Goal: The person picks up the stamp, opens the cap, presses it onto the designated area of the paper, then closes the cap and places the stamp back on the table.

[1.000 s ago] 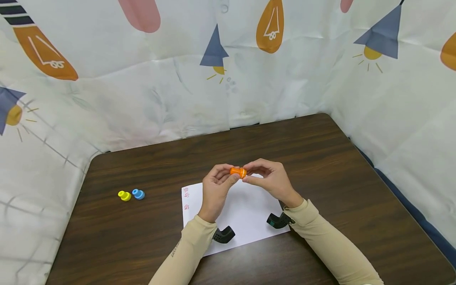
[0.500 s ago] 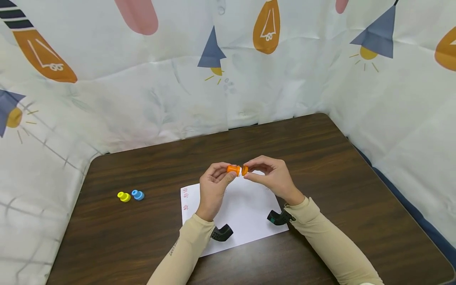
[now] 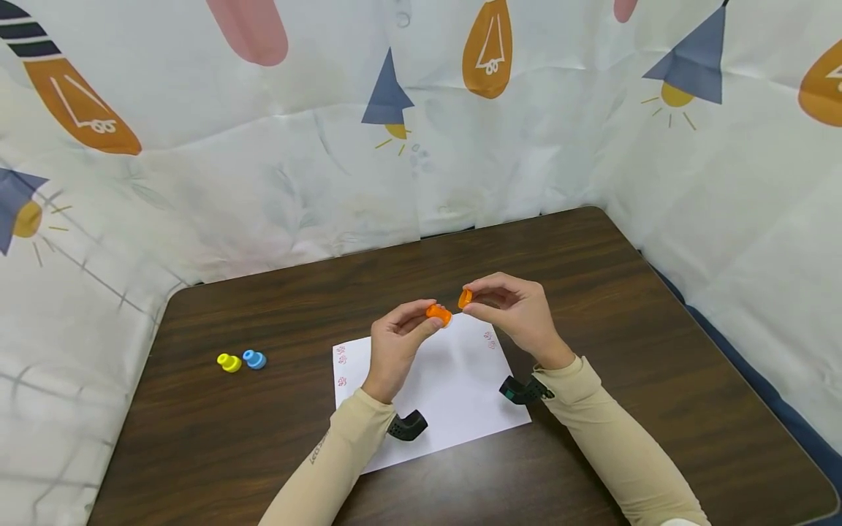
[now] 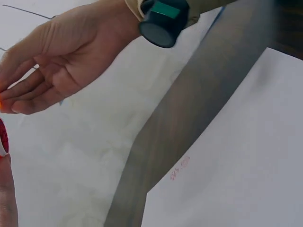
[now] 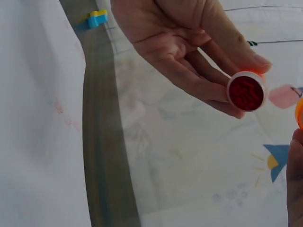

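Note:
My left hand (image 3: pixel 395 347) pinches a small orange stamp (image 3: pixel 438 315) between thumb and fingers, above the far part of a white paper sheet (image 3: pixel 454 387). In the right wrist view the stamp's round face (image 5: pixel 246 92) shows, dark red with a raised pattern and a pale rim. A short way right of it, my right hand (image 3: pixel 516 314) pinches the orange cap (image 3: pixel 465 298), apart from the stamp. Only a sliver of the stamp face (image 4: pixel 4 138) enters the left wrist view.
A yellow stamp (image 3: pixel 229 363) and a blue stamp (image 3: pixel 254 359) stand on the dark wooden table (image 3: pixel 276 431) to the left. Small red prints (image 3: pixel 342 359) mark the paper near its edges. A patterned white curtain (image 3: pixel 296 183) hangs behind the table.
The cap has come off the stamp. My right hand has moved away to the right and slightly up with the cap, while the left hand stays nearly in place, turning the stamp's face downward.

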The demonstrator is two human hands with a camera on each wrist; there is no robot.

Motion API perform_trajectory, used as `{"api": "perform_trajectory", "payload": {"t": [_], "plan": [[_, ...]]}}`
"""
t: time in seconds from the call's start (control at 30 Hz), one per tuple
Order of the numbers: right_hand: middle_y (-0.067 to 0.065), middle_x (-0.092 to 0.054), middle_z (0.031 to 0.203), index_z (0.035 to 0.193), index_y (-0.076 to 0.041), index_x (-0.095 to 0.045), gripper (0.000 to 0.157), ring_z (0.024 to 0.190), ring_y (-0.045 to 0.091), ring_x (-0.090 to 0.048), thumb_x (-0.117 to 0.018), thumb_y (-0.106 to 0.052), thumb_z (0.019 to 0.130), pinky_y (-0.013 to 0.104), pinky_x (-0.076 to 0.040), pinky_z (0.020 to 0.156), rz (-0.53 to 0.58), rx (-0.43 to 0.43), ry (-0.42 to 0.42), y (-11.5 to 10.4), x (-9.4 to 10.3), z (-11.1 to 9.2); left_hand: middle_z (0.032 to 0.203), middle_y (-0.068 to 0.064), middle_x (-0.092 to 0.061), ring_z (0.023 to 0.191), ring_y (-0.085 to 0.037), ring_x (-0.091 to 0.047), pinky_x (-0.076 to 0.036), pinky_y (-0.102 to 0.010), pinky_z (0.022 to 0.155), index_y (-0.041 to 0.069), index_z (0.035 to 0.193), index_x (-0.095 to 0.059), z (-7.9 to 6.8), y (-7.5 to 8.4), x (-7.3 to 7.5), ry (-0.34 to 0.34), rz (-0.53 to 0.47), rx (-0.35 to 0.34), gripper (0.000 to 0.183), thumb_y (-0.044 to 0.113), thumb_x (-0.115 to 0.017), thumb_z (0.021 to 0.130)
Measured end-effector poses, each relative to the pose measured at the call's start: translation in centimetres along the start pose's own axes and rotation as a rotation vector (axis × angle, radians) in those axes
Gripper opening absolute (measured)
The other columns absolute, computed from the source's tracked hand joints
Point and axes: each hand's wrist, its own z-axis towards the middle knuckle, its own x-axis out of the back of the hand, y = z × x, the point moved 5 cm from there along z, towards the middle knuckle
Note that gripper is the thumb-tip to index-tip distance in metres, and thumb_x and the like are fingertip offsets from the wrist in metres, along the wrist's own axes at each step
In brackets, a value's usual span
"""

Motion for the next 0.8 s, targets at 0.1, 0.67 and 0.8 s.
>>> {"api": "perform_trajectory", "payload": {"t": [0.1, 0.67, 0.8], "plan": [[-0.011, -0.076, 0.106, 0.110, 0.013, -0.071, 0.032, 0.092, 0.010, -0.075, -0.083, 0.004, 0.082, 0.024, -0.064, 0.087, 0.010, 0.016, 0.012, -0.4, 0.4, 0.1, 0.110, 0.005, -0.076, 0.100, -0.012, -0.076, -0.064, -0.028, 0.091, -0.007, 0.122, -0.070, 0.2, 0.0, -0.2, -0.020, 0.024, -0.015, 0.038, 0.007, -0.081, 0.088], [-0.007, -0.076, 0.107, 0.110, 0.015, -0.069, 0.033, 0.095, 0.009, -0.075, -0.083, 0.002, 0.082, 0.025, -0.063, 0.090, 0.020, 0.038, 0.077, -1.7, 2.5, 0.3, 0.118, -0.022, -0.073, 0.102, -0.012, -0.076, -0.062, -0.029, 0.094, -0.006, 0.119, -0.071, 1.2, -0.6, -2.0, -0.122, 0.142, -0.001, 0.037, 0.005, -0.083, 0.086], [-0.007, -0.076, 0.107, 0.110, 0.015, -0.069, 0.034, 0.095, 0.009, -0.075, -0.083, 0.002, 0.083, 0.025, -0.063, 0.089, 0.021, 0.029, 0.086, -1.8, 2.8, 0.4, 0.116, -0.018, -0.074, 0.102, -0.011, -0.075, -0.061, -0.026, 0.096, 0.001, 0.115, -0.074, 1.4, -1.0, -2.3, -0.145, 0.235, -0.030, 0.032, 0.008, -0.084, 0.085]]}}
